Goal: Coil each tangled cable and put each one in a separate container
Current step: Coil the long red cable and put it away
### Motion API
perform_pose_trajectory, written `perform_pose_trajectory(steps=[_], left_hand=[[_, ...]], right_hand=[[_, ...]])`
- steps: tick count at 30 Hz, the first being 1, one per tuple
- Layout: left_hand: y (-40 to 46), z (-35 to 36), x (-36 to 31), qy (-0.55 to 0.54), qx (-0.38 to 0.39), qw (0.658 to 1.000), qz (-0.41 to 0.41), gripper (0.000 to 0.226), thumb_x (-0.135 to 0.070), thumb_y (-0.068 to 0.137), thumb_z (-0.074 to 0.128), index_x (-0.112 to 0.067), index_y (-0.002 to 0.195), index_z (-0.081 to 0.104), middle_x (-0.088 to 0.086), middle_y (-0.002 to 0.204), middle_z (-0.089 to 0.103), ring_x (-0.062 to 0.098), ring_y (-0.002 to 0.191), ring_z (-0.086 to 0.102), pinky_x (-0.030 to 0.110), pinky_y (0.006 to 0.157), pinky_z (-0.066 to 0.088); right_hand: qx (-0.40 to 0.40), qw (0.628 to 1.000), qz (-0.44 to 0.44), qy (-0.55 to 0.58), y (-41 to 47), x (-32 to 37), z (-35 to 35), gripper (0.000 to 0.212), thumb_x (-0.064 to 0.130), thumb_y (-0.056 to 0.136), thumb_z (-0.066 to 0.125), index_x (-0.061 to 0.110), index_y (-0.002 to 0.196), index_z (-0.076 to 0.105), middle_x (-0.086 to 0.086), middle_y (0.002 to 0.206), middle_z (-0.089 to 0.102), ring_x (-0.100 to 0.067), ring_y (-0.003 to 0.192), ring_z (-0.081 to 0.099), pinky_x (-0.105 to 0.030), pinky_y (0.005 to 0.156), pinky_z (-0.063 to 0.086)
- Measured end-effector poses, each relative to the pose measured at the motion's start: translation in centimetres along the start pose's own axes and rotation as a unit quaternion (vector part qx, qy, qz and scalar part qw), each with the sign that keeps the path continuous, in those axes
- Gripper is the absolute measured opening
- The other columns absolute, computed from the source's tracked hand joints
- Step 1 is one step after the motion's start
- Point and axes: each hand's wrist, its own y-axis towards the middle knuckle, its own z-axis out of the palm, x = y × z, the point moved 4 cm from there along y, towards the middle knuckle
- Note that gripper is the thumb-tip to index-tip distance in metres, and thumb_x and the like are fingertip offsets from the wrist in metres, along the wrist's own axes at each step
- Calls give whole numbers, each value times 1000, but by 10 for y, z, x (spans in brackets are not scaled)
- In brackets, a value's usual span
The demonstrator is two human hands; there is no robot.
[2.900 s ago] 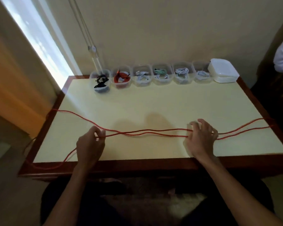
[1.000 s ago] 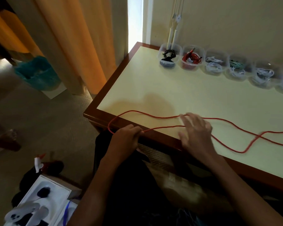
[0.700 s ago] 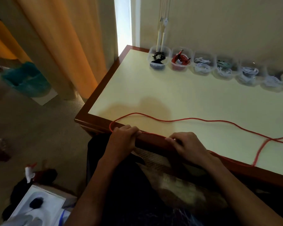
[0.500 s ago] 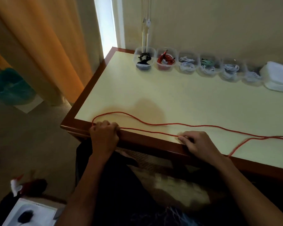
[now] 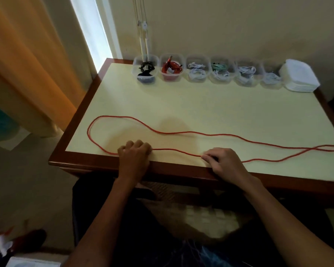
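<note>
A long red cable [image 5: 174, 133] lies across the cream table [image 5: 220, 108] in a long loop that bends round at the left and runs off the right edge. My left hand [image 5: 134, 157] rests near the front edge with fingers curled over the near strand. My right hand [image 5: 225, 160] pinches the same strand further right. Along the back stand several clear containers with coiled cables: a black cable [image 5: 146, 67], a red cable [image 5: 171, 67], and white cables [image 5: 198, 71].
A stack of white lids [image 5: 299, 78] sits at the back right corner. An orange curtain [image 5: 27, 60] hangs left of the table. The wooden table rim [image 5: 104, 164] runs under my wrists. Items lie on the floor at lower left.
The red loop's left bend has slid fully onto the table. Both hands moved up from the front rim onto the tabletop, still on the near strand. My view swung right.
</note>
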Motion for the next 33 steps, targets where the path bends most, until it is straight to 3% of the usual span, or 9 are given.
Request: perform_pose_trajectory(steps=[5,11,14,17,22,24,28,30,33], left_hand=[[-14,20,-64,-80,46,987,128,10,-20,90,61,-18,93,70,3,84,62,27,85,56,35,75,29],[1,11,-4,6,-6,1000,4,12,-29,87,62,-23,91,71,5,92,64,33,91,56,44,76,37],[-5,18,-56,-39,16,994,101,33,-45,89,45,-28,106,68,1,99,67,28,93,59,41,77,38],[-14,28,-88,-90,83,979,163,17,-24,92,55,-19,100,69,2,93,65,23,90,55,33,77,27],[3,17,-10,-29,-4,999,37,15,-8,77,60,-17,82,71,4,81,65,33,83,58,41,72,35],[2,14,-3,-28,-27,999,25,14,-16,82,62,-18,92,72,6,92,68,35,90,59,42,74,36],[-14,25,-79,-89,13,982,167,39,-39,89,45,-23,118,65,1,108,68,24,101,57,44,89,36],[-18,30,-96,-113,25,971,209,26,-26,88,48,-20,99,70,0,89,68,24,87,60,42,84,36],[-1,22,-51,-75,-21,991,112,17,-10,72,55,-18,77,70,1,75,67,30,76,60,43,74,38]], right_hand=[[15,999,-12,28,4,16,10,22,28,96,61,14,106,75,1,96,73,-14,85,63,-38,79,55],[-23,999,31,-5,-15,-25,-17,19,23,94,63,15,106,77,1,101,74,-19,92,66,-39,79,54],[-22,1000,10,15,-8,-7,-2,20,25,95,63,16,106,76,0,98,73,-19,89,65,-42,76,54],[3,1000,-15,22,-6,8,7,20,27,95,62,16,106,75,1,98,72,-17,87,64,-39,75,55],[-8,999,39,-1,-27,-32,-23,20,26,95,63,16,107,76,2,102,73,-16,93,65,-31,77,50],[-24,998,59,-7,-30,-44,-26,20,25,95,63,16,107,76,2,101,74,-16,92,65,-28,75,47],[-14,1000,9,6,-17,-14,-1,20,28,95,62,19,107,75,-1,94,71,-19,85,63,-37,72,52],[-4,1000,-3,5,-14,-5,2,21,29,95,62,19,108,75,-1,96,71,-19,86,63,-38,73,53],[-18,999,29,2,-22,-27,-16,22,28,95,62,17,108,75,1,101,72,-18,91,64,-37,77,52]])
